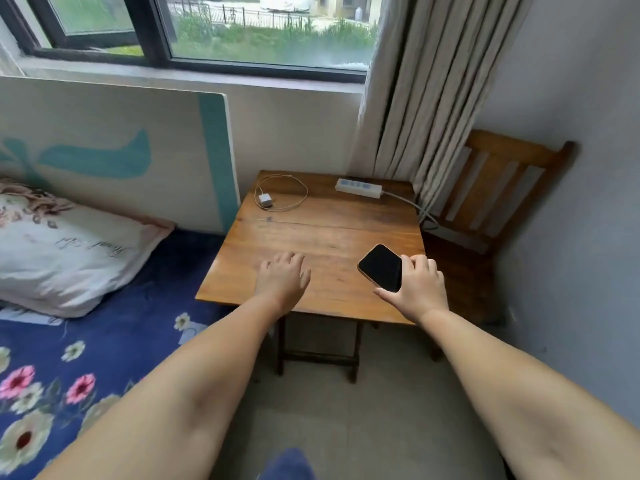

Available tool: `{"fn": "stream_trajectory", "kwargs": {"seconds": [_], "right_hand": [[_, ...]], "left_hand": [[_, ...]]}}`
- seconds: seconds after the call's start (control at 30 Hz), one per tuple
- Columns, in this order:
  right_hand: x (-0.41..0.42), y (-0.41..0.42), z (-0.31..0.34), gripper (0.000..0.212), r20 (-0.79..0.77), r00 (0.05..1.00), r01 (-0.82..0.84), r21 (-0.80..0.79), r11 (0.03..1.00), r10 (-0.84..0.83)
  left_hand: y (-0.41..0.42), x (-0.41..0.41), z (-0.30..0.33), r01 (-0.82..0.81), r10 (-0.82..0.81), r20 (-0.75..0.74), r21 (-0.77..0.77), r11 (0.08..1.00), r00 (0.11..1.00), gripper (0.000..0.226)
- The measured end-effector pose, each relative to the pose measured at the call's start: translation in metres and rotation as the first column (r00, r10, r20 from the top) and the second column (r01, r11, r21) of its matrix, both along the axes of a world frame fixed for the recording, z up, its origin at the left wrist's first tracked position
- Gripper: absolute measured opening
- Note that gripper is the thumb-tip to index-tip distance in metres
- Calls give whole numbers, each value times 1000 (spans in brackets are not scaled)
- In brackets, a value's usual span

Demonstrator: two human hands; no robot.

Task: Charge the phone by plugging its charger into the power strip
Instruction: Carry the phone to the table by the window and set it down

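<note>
A black-screened phone (pixel 381 266) is tilted over the right front of the small wooden table (pixel 322 230), gripped along its right edge by my right hand (pixel 420 289). My left hand (pixel 282 277) hovers palm down over the table's front left, fingers loosely spread, holding nothing. A white charger plug (pixel 266 200) with its looped white cable (pixel 294 194) lies at the table's back left. A white power strip (pixel 358 187) lies at the back right, its cord running off the right edge.
A bed with a floral blue sheet (pixel 86 358) and a pillow (pixel 69 254) sits to the left. A wooden chair (pixel 502 188) stands right of the table, under a curtain (pixel 426 98). A window lies beyond.
</note>
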State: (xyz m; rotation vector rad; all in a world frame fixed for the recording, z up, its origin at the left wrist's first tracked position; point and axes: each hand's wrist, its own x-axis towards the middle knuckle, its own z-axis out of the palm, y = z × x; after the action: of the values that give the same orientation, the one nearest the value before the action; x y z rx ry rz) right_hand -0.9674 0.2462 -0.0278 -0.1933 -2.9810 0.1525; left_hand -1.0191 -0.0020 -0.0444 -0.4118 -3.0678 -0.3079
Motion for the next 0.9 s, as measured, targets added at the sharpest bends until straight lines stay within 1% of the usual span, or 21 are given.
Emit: {"fn": "stream_trajectory", "kwargs": {"seconds": [0.13, 0.23, 0.27, 0.33, 0.47, 0.63, 0.8, 0.9], "right_hand": [[-88, 2, -14, 75, 21, 1000, 15, -33, 999, -14], [-148, 5, -30, 75, 42, 998, 52, -49, 997, -50], [-176, 8, -37, 75, 59, 994, 90, -58, 994, -86], [-210, 13, -44, 76, 100, 984, 157, -79, 984, -149], [-271, 32, -60, 74, 159, 953, 274, -100, 956, -257], [-331, 57, -96, 78, 231, 905, 394, -135, 909, -358], [-374, 76, -143, 78, 269, 874, 456, -171, 873, -404], [-390, 88, -169, 79, 281, 860, 487, -204, 849, -426]], "left_hand": [[2, -92, -21, -4, 4, 21, -9, 1000, 1000, 40], [8, -164, -38, 35, -33, 41, -46, 998, 999, 39], [13, -199, -46, 57, -54, 51, -53, 997, 997, 38], [21, -243, -56, 93, -90, 74, -44, 995, 993, 37], [45, -318, -80, 209, -202, 129, -42, 977, 971, 38], [89, -375, -124, 311, -299, 234, -13, 950, 925, 38], [131, -414, -176, 382, -370, 302, 22, 924, 878, 41], [156, -432, -207, 397, -393, 269, 41, 917, 879, 46]]}}
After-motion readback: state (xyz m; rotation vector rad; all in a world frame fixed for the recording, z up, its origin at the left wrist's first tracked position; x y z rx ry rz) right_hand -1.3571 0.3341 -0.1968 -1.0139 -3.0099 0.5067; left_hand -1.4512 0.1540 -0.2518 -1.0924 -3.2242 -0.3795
